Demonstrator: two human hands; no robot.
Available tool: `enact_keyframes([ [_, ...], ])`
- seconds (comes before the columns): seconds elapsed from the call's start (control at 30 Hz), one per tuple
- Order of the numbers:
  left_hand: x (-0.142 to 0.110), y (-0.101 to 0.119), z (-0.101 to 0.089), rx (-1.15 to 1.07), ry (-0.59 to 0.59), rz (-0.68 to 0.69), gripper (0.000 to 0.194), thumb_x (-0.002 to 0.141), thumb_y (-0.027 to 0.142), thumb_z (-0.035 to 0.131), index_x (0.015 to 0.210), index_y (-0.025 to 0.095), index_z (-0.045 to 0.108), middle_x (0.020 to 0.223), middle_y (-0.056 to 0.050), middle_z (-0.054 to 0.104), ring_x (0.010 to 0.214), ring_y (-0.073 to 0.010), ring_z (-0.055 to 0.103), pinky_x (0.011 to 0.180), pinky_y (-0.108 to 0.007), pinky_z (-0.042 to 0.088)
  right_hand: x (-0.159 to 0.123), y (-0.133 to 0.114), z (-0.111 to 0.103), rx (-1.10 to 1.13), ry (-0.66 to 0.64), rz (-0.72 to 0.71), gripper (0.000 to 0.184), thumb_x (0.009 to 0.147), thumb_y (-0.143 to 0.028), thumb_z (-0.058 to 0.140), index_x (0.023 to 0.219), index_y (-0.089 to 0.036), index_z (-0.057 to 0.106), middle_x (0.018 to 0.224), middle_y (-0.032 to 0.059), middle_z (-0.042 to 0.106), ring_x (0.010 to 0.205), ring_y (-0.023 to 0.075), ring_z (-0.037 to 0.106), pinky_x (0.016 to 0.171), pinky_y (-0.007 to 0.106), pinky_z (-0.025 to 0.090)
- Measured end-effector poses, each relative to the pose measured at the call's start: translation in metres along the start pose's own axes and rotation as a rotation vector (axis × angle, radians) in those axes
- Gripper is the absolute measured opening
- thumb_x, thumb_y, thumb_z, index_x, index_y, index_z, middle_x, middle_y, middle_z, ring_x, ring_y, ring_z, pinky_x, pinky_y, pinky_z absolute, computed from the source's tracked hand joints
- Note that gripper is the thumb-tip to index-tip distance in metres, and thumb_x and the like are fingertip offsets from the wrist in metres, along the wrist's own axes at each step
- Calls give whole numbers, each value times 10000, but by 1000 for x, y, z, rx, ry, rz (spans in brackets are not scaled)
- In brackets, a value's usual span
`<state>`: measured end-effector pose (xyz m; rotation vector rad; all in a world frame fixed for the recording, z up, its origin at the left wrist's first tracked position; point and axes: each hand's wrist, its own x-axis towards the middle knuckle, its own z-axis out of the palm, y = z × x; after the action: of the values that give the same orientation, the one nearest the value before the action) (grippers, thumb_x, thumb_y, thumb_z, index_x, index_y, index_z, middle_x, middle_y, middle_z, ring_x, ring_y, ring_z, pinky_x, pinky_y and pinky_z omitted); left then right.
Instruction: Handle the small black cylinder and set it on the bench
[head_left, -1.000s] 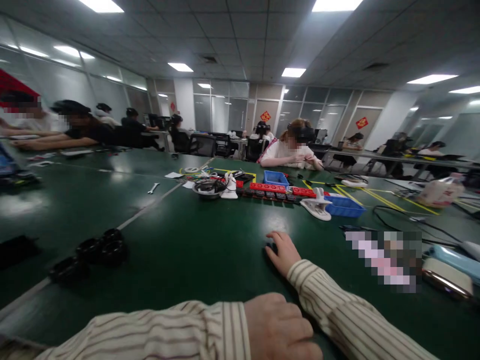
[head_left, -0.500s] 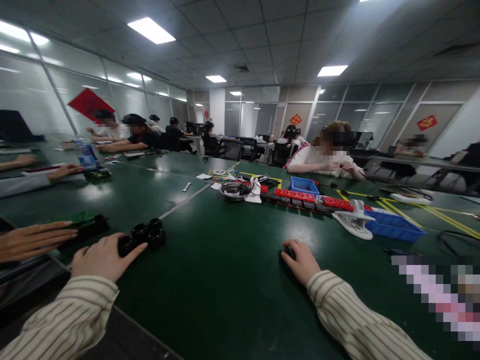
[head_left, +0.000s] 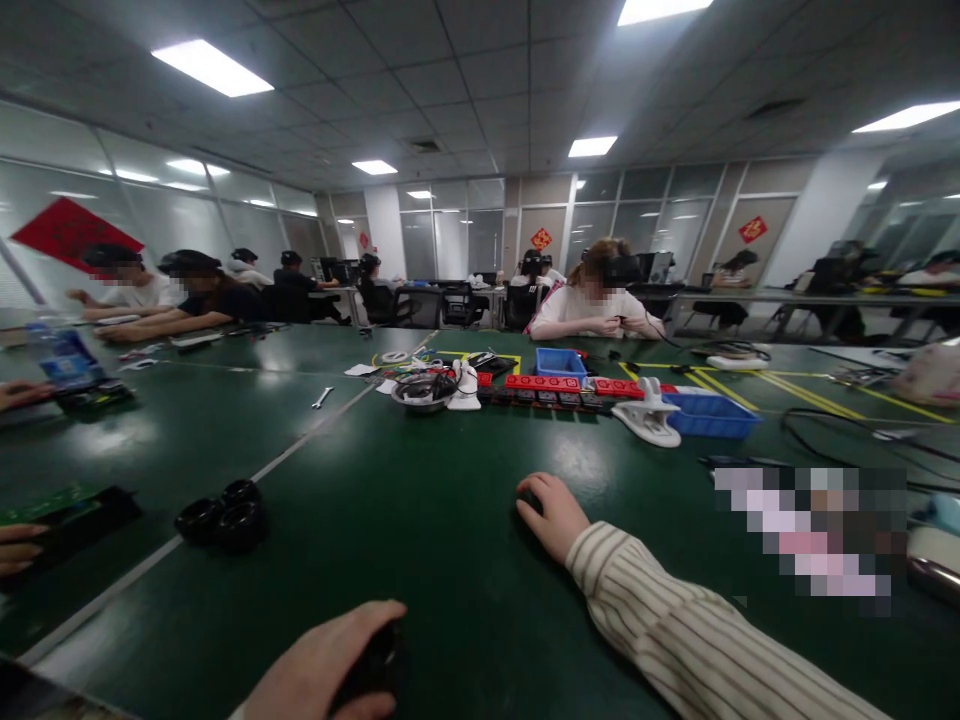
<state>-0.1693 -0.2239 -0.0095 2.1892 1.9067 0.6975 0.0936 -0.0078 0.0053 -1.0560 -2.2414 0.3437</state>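
Observation:
My left hand point(head_left: 322, 660) is low in the view, its thumb and fingers curved around a glossy black round piece point(head_left: 379, 655) close to the table's near side. Much of that piece is hidden by the hand. Farther right, my right hand point(head_left: 553, 515) rests on the green table point(head_left: 450, 520) with its fingers curled over a small dark object, mostly covered. Three similar black round pieces point(head_left: 225, 515), cup-like with hollow tops, sit in a cluster left of my hands, touching or nearly so.
Beyond my hands lie a metal bowl point(head_left: 424, 395) of cables, a red strip of sockets point(head_left: 547, 385), a white clamp stand point(head_left: 649, 415) and blue trays point(head_left: 712, 412). A wrench point(head_left: 322, 397) lies at left. A co-worker's hand point(head_left: 19, 550) touches a circuit board. Another person point(head_left: 592, 300) sits opposite.
My left hand has taken one black round piece from the cluster and carried it right and nearer to me. The view has turned right; my right hand stays on its dark object.

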Motion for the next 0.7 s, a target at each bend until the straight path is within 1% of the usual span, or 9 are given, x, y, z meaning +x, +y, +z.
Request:
enact_keyframes([
  [0.03,26,23,6,-36,-79,64,537,700,325,647,1191,362,433,1177,5,583,1048,-263,551,916,-377,433,-2,0,-3,16,28,-2,103,786,-180,502,856,-172,577,913,66,591,896,212,531,826,361,419],
  [0.1,84,63,19,-95,-211,197,505,696,275,663,1166,285,477,1163,-34,588,1033,-260,557,900,-387,439,-9,-1,-12,42,91,-11,137,836,-190,435,895,-171,557,924,69,588,909,200,529,838,350,417],
  [0.2,163,103,45,-143,-210,301,463,695,225,655,1128,176,500,1116,-91,599,1007,-260,560,900,-388,425,-26,0,-31,52,173,-39,183,866,-197,377,973,-176,524,970,73,576,947,192,514,859,342,409],
  [0.23,183,112,56,-155,-195,325,447,709,217,636,1127,149,493,1136,-115,580,1028,-265,545,916,-395,409,-31,2,-37,47,190,-48,190,862,-201,383,999,-179,512,993,74,568,963,194,506,867,346,404],
  [0.3,211,123,78,-188,-172,363,409,714,170,595,1103,115,485,1104,-135,579,1015,-262,544,902,-391,414,-40,5,-47,27,202,-56,212,835,-212,432,1035,-183,497,1037,78,551,990,206,487,882,362,393],
  [0.37,225,127,94,-227,-155,394,411,679,122,582,1077,120,481,1079,-120,579,1001,-249,541,891,-379,419,-42,10,-52,5,189,-47,259,792,-216,500,1048,-178,495,1076,86,530,1009,220,470,894,379,382],
  [0.47,232,121,105,-279,-157,408,439,616,96,601,1040,134,492,1014,-88,593,946,-239,552,861,-369,430,-36,16,-54,-15,135,-19,336,735,-211,580,1058,-162,500,1097,90,513,1001,221,470,888,374,388],
  [0.6,236,111,105,-319,-199,400,404,608,131,620,1000,139,519,938,-62,607,869,-220,569,788,-335,458,-25,21,-53,-17,56,14,333,727,-277,632,1017,-148,531,991,79,547,915,210,497,827,359,412],
  [0.7,239,107,102,-299,-208,401,363,583,190,644,929,157,538,889,-52,586,836,-231,552,765,-360,449,-21,22,-53,-23,24,26,362,693,-336,676,986,-158,559,950,69,543,889,214,484,805,367,401],
])
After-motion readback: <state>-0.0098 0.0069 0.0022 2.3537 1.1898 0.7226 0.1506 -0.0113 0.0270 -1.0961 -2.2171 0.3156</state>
